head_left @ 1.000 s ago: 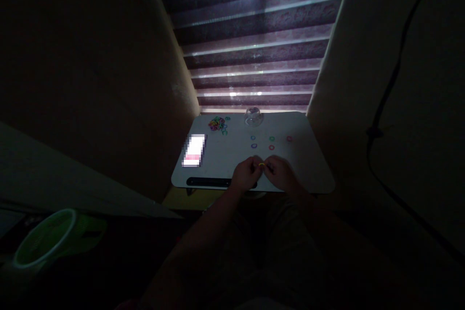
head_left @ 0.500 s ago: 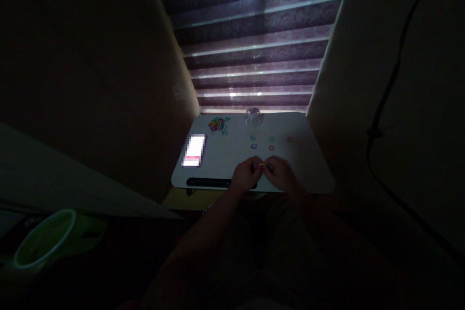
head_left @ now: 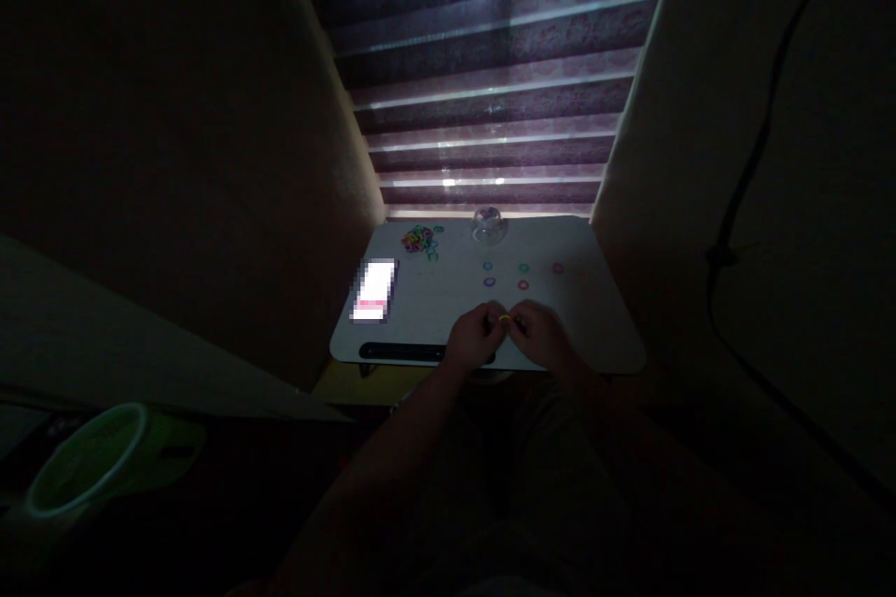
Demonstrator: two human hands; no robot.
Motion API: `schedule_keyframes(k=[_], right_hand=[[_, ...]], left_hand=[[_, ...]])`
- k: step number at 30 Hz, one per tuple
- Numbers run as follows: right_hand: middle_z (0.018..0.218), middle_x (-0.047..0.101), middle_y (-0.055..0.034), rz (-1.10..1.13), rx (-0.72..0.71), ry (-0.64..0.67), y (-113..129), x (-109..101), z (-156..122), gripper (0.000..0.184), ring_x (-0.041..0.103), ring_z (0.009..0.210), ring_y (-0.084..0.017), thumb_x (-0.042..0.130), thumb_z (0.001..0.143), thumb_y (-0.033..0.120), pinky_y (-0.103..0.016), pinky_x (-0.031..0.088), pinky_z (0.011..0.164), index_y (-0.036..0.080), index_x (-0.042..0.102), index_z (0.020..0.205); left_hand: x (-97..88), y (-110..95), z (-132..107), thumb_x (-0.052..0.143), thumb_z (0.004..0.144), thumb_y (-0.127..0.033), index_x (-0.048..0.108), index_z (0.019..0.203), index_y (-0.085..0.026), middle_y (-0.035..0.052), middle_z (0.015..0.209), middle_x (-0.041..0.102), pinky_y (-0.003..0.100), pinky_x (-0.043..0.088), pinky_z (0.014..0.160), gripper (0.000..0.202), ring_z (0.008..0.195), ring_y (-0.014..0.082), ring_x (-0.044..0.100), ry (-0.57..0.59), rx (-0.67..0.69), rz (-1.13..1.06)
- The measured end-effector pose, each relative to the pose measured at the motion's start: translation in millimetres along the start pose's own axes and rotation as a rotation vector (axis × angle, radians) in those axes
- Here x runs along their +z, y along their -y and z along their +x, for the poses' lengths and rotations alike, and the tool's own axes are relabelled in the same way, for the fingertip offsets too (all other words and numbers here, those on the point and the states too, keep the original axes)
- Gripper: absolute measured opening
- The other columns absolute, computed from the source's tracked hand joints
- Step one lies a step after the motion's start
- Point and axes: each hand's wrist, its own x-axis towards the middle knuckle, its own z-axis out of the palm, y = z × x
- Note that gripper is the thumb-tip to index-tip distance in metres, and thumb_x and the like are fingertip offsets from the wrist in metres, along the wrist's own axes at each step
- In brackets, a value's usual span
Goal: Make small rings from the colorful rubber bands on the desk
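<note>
My left hand (head_left: 477,336) and my right hand (head_left: 538,334) meet over the front of a small white table (head_left: 434,312). Between their fingertips they pinch a small yellow band (head_left: 505,318), which looks like a hair tie; my fingers partly cover it. Just beyond my hands lie several similar ring-shaped bands, spaced apart: a blue one (head_left: 488,266), a purple one (head_left: 489,282), a green one (head_left: 525,268), a red one (head_left: 524,285) and a pinkish one (head_left: 558,268). A heap of many-coloured bands (head_left: 417,240) sits at the back left.
At the back edge stands a clear round container (head_left: 488,226). A lit phone (head_left: 375,290), its screen blurred out, lies at the left. The black slot (head_left: 401,352) runs along the front edge. Behind is a striped blind (head_left: 490,103); a green basket (head_left: 119,457) stands lower left.
</note>
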Motion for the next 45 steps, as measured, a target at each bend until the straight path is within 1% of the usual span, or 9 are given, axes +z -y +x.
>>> schedule_keyframes(k=[4, 10, 15, 23, 28, 35, 40, 45], right_hand=[[0.065, 0.055, -0.0008, -0.015, -0.008, -0.007, -1.1, 0.2, 0.3, 0.015, 0.048, 0.060, -0.014, 0.056, 0.083, 0.025, -0.027, 0.032, 0.058, 0.020, 0.054, 0.069], [0.064, 0.054, -0.0005, -0.053, -0.011, -0.014, -3.9, 2.0, 0.0, 0.018, 0.046, 0.061, -0.014, 0.057, 0.085, 0.028, -0.027, 0.031, 0.059, 0.020, 0.054, 0.068], [0.065, 0.054, -0.0002, -0.015, -0.002, -0.010, -2.9, 1.6, -0.2, 0.016, 0.048, 0.061, -0.014, 0.057, 0.084, 0.025, -0.027, 0.032, 0.058, 0.020, 0.055, 0.069], [0.065, 0.054, -0.0007, -0.051, -0.009, -0.011, -2.2, 0.4, -0.3, 0.015, 0.048, 0.063, -0.015, 0.058, 0.083, 0.026, -0.027, 0.031, 0.058, 0.021, 0.055, 0.069], [0.066, 0.055, -0.0007, -0.024, -0.004, -0.002, -1.1, 0.2, -0.4, 0.014, 0.048, 0.062, -0.015, 0.057, 0.083, 0.025, -0.027, 0.032, 0.058, 0.021, 0.056, 0.071], [0.066, 0.056, -0.0006, -0.025, -0.001, -0.001, -2.2, 0.8, -0.7, 0.013, 0.048, 0.063, -0.015, 0.058, 0.083, 0.026, -0.027, 0.034, 0.060, 0.021, 0.058, 0.071], [0.065, 0.054, -0.0005, -0.025, -0.006, -0.001, -0.7, -0.3, -0.2, 0.015, 0.048, 0.062, -0.015, 0.057, 0.084, 0.026, -0.027, 0.033, 0.059, 0.021, 0.056, 0.070], [0.066, 0.055, -0.0006, 0.007, -0.001, 0.003, 0.4, -0.7, -0.1, 0.015, 0.048, 0.062, -0.015, 0.057, 0.084, 0.026, -0.027, 0.033, 0.059, 0.020, 0.055, 0.070]], left_hand=[[0.0, -0.4, -0.2, 0.054, 0.090, -0.043, 0.060, 0.087, -0.018, -0.0011, 0.071, 0.063, 0.023, 0.037, 0.059, 0.026, 0.063, 0.0121, 0.054, 0.009, -0.020, 0.005], [0.0, 0.5, -0.2, 0.053, 0.090, -0.046, 0.059, 0.086, -0.018, -0.0012, 0.070, 0.062, 0.023, 0.036, 0.058, 0.029, 0.062, 0.0120, 0.054, -0.002, 0.008, 0.009], [0.0, 0.5, -0.4, 0.055, 0.089, -0.045, 0.058, 0.085, -0.018, -0.0009, 0.071, 0.063, 0.023, 0.037, 0.058, 0.027, 0.063, 0.0122, 0.055, -0.005, 0.004, 0.013], [0.6, 1.8, -0.1, 0.057, 0.088, -0.044, 0.059, 0.085, -0.018, -0.0008, 0.072, 0.064, 0.023, 0.038, 0.059, 0.026, 0.063, 0.0119, 0.055, -0.005, 0.010, 0.003], [0.6, 1.2, -0.2, 0.057, 0.087, -0.041, 0.060, 0.086, -0.018, -0.0010, 0.071, 0.064, 0.023, 0.038, 0.059, 0.023, 0.062, 0.0116, 0.055, -0.008, 0.017, -0.017], [-0.8, -1.2, 0.0, 0.056, 0.087, -0.043, 0.059, 0.085, -0.018, -0.0001, 0.071, 0.063, 0.023, 0.037, 0.058, 0.025, 0.064, 0.0132, 0.055, 0.021, -0.025, 0.038], [0.7, 0.8, 0.3, 0.057, 0.087, -0.042, 0.059, 0.085, -0.019, -0.0011, 0.070, 0.062, 0.024, 0.037, 0.058, 0.023, 0.063, 0.0128, 0.054, 0.006, -0.005, 0.024], [0.7, 1.6, -0.1, 0.056, 0.087, -0.045, 0.058, 0.084, -0.019, -0.0014, 0.070, 0.062, 0.023, 0.036, 0.057, 0.026, 0.062, 0.0125, 0.053, 0.005, 0.006, 0.023]])
